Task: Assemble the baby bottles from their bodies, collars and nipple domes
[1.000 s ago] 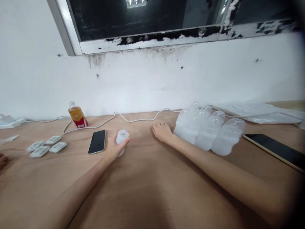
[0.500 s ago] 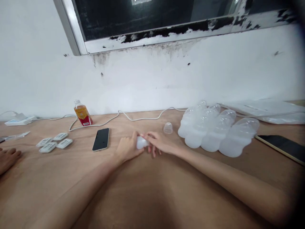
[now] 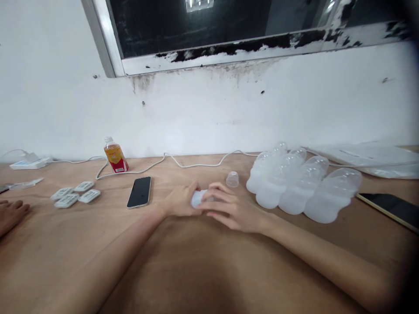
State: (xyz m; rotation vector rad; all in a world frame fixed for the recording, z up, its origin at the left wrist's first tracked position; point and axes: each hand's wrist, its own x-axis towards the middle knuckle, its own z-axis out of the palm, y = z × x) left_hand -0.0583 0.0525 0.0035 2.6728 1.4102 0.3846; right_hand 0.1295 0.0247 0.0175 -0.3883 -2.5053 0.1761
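Observation:
A small white squeeze bottle point(image 3: 197, 198) lies tipped sideways between my hands at the middle of the wooden table point(image 3: 196, 270). My left hand point(image 3: 178, 201) is wrapped round its body. My right hand point(image 3: 231, 210) has its fingers curled over the other end, hiding the nozzle. A small clear cap point(image 3: 232, 179) stands on the table just beyond my right hand. To the right lies a row of several translucent white bottles point(image 3: 304, 187) on their sides.
A black phone point(image 3: 139, 192) lies left of my hands. Further left are small white tags point(image 3: 73, 195), an orange drink bottle point(image 3: 115, 155), a white cable point(image 3: 183, 163) and another person's hand point(image 3: 11, 214). A dark tablet point(image 3: 391, 207) and plastic sheets point(image 3: 366, 155) lie at right.
The bottle stood upright in my left hand; it has been tipped sideways. My right hand left the table, came onto the bottle's end, and the clear cap now stands apart.

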